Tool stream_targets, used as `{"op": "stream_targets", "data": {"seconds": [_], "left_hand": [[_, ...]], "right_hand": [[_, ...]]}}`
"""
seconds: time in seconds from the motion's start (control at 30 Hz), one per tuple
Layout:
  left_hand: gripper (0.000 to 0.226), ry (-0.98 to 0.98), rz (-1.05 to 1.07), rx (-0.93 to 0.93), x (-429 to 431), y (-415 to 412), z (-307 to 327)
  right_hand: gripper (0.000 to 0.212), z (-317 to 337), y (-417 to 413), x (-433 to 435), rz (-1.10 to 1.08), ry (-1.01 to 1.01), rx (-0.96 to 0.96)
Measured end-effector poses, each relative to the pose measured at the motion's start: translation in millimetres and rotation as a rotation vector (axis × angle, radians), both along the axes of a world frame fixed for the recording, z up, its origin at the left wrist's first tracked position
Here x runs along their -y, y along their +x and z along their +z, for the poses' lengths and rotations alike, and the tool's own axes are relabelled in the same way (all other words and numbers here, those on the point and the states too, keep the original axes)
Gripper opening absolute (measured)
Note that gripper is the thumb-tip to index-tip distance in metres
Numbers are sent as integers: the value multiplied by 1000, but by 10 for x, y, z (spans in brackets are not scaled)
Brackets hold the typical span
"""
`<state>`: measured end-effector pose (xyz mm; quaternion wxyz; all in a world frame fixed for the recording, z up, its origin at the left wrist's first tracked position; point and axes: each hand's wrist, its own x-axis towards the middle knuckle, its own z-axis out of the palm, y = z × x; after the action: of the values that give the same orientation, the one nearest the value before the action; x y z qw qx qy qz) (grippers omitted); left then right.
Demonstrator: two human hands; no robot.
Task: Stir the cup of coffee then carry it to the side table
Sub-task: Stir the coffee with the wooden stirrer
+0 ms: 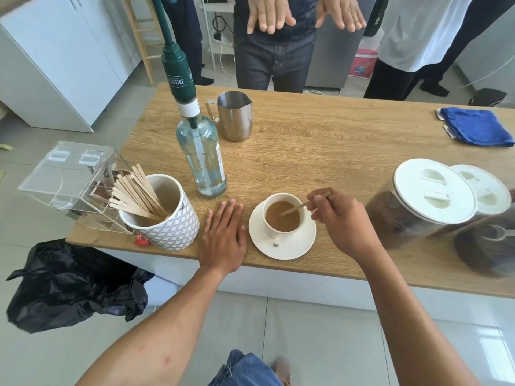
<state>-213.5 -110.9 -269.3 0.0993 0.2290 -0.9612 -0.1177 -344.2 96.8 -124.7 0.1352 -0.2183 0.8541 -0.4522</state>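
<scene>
In the head view, the cup of coffee (282,216) stands on its white saucer (301,246), near the front edge of the wooden table (334,140). The right hand (341,221) pinches a wooden stirrer (303,205) between the thumb and the first fingers. The low end of the stirrer is in the brown coffee, and the stick leans over the right side of the rim. The left hand (223,238) lies flat on the table just beside the saucer, fingers straight, and it holds nothing.

I judge that the stirring step is in hand and the carrying step is not yet begun, because the cup is on the saucer and no hand holds it. The next move calls for lifting the stirrer out of the cup and then taking the saucer, or the cup handle that points to the person, and keeping it level so the coffee does not spill. The side table is not seen here.

To the left stands a patterned mug (167,227) full of stirrers, behind it a clear bottle (202,160).
</scene>
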Motion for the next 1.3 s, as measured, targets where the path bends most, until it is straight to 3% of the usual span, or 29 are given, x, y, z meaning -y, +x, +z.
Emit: {"op": "stream_targets", "data": {"seconds": [0.17, 0.53, 0.67, 0.83, 0.97, 1.1, 1.23, 1.3], "left_hand": [[57, -4, -4, -4, -8, -8, 14], [57, -2, -9, 2, 1, 10, 3], [57, -6, -7, 0, -1, 2, 8], [58, -6, -12, 5, 3, 14, 19], [58, -8, -11, 3, 0, 13, 20], [57, -6, -15, 9, 11, 22, 11], [58, -1, -12, 2, 0, 6, 22], [58, 0, -13, 6, 1, 8, 25]], "right_hand": [[22, 4, -13, -36, -88, 19, -39], [21, -13, 69, -9, -16, 26, -54], [22, -27, 38, -30, -136, 25, -72], [21, -19, 88, 0, -33, 28, -59], [21, -43, 36, -36, -128, 7, -84], [19, -51, 96, -20, -21, 13, -56], [20, -67, 41, -62, -132, 4, -87], [19, -55, 54, -36, -86, 2, -103]]}}
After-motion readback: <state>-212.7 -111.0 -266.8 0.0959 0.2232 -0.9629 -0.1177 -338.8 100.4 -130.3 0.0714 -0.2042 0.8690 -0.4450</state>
